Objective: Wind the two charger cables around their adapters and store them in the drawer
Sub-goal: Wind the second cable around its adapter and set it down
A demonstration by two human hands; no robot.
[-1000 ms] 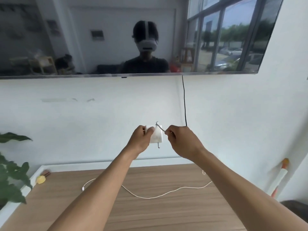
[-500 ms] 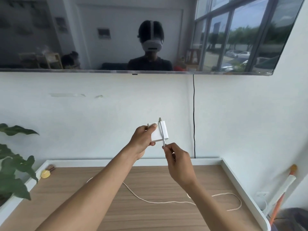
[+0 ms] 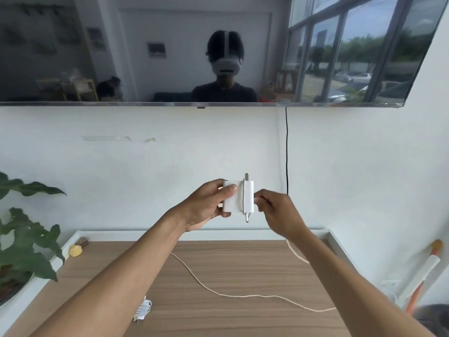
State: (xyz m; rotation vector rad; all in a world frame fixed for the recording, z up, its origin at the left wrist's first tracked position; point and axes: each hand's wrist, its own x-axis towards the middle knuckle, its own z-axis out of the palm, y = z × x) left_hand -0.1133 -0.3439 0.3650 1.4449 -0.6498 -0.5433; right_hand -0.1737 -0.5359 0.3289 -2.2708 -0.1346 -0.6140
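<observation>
Our left hand [image 3: 206, 205] grips the adapter [image 3: 237, 197]; our right hand [image 3: 277, 212] pinches the cable [image 3: 243, 296] just beside its edge.

The adapter [image 3: 238, 197] is held up above the tabletop's [image 3: 243, 276] back edge, the left hand [image 3: 206, 203] on its left side, the right hand [image 3: 277, 210] just beside its right. A cable [image 3: 233, 294] lies across the tabletop's middle toward the right edge. Near the front left edge lies what may be a wound charger [image 3: 143, 310]. A plant [image 3: 26, 249] stands beyond the left edge.
</observation>
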